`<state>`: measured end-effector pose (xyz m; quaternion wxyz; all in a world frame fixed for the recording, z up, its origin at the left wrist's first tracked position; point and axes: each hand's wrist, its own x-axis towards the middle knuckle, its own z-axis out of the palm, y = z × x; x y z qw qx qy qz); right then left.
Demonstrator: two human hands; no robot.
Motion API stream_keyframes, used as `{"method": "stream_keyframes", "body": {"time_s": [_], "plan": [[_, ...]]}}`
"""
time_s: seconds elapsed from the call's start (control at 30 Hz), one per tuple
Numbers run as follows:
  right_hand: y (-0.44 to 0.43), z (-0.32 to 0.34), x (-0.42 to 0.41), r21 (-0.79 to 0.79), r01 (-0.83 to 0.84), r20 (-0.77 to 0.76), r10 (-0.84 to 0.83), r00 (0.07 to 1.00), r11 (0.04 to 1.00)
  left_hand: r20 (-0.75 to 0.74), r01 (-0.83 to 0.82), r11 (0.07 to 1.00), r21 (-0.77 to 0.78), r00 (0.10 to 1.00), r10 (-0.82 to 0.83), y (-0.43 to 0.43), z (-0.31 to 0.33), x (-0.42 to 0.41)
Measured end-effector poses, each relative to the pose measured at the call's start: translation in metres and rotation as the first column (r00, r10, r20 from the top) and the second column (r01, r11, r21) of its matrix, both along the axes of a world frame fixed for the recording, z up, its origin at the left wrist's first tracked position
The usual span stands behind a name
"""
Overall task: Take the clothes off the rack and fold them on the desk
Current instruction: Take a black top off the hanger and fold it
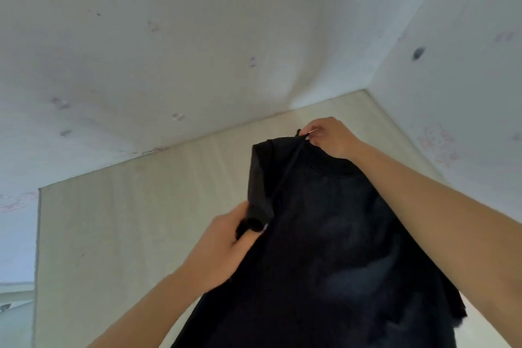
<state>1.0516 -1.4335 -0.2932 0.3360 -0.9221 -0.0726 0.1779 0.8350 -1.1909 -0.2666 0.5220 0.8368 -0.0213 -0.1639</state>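
Note:
A black t-shirt (324, 240) lies spread on the pale wooden desk (127, 220), its collar toward the far right corner. One sleeve is folded in over the body along the left side. My left hand (226, 246) grips the end of that folded sleeve at the shirt's left edge. My right hand (327, 135) pinches the shoulder fabric at the shirt's far end, beside the collar. The shirt's lower part runs out of the bottom of the frame. No rack is in sight.
The desk sits in a corner, with white marked walls (169, 51) along its far side and its right side (466, 79). The desk's left edge (38, 234) drops off toward the floor. Bare desk surface lies left of the shirt.

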Motion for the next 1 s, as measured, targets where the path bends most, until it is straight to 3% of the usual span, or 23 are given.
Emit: {"method": "stream_keyframes", "body": {"time_s": [0.1,0.2,0.33,0.4,0.47,0.63,0.8,0.9,0.97,1.0], "plan": [[-0.033,-0.006,-0.025,0.019,0.079,-0.148,-0.075,0.986,0.997,-0.215,0.322,0.939,-0.122,0.915,-0.342,-0.053,-0.034,-0.016],[-0.057,-0.013,-0.054,0.009,0.193,-0.238,-0.185,0.953,0.981,-0.255,0.418,0.905,-0.080,0.869,-0.424,-0.070,-0.057,-0.018],[-0.066,-0.025,-0.103,0.127,0.453,-0.415,-0.367,0.832,0.882,-0.109,0.209,0.978,-0.014,0.972,-0.210,-0.053,-0.063,0.021],[-0.062,-0.031,-0.125,0.088,0.443,-0.455,-0.359,0.815,0.892,0.022,0.100,0.988,0.116,0.994,-0.103,-0.040,-0.069,0.059],[-0.059,-0.037,-0.145,0.056,0.388,-0.461,-0.321,0.828,0.920,0.171,0.070,0.965,0.252,0.978,-0.116,-0.035,-0.076,0.100],[-0.051,-0.046,-0.184,0.024,0.230,-0.440,-0.196,0.876,0.973,0.218,0.227,0.821,0.523,0.896,-0.387,-0.070,-0.074,0.180],[-0.050,-0.061,-0.205,0.055,0.296,-0.335,-0.262,0.905,0.954,0.003,0.464,0.575,0.674,0.776,-0.631,-0.110,-0.073,0.211],[-0.053,-0.059,-0.212,0.140,0.329,-0.348,-0.264,0.900,0.934,-0.061,0.483,0.392,0.783,0.686,-0.725,-0.106,-0.078,0.232],[-0.055,-0.052,-0.215,0.243,0.387,-0.383,-0.279,0.881,0.890,-0.075,0.487,0.396,0.778,0.698,-0.712,-0.098,-0.082,0.246],[-0.056,-0.047,-0.214,0.315,0.440,-0.389,-0.309,0.868,0.841,-0.048,0.496,0.469,0.731,0.723,-0.690,-0.095,-0.080,0.251]]}}
